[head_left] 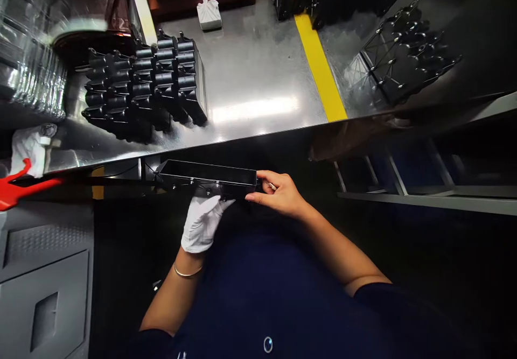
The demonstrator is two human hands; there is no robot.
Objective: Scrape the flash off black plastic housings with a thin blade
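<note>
Red plastic, perhaps a tool handle (16, 187), is seen at the far left beside a crumpled white cloth (30, 149), with a grey cabinet (44, 283) below and clear plastic wrap (30, 63) beyond. Rows of black parts (141, 87) are stacked toward the left of the steel desk (258, 63), and a folded white cloth (209, 13) is placed near its far edge.

A black casing (205, 173) is held just off the desk's near edge, in front of the person's body. It is grasped from below by the white-gloved left hand (202, 224), and its right end is pinched by the bare right hand (280, 195). A small shiny item at those fingers cannot be made out. For good handling, the casing is best kept level and clear of the desk edge, with bare skin kept off its glossy face.

A yellow floor stripe (321, 65) and a black wire rack (407, 52) are seen further right.
</note>
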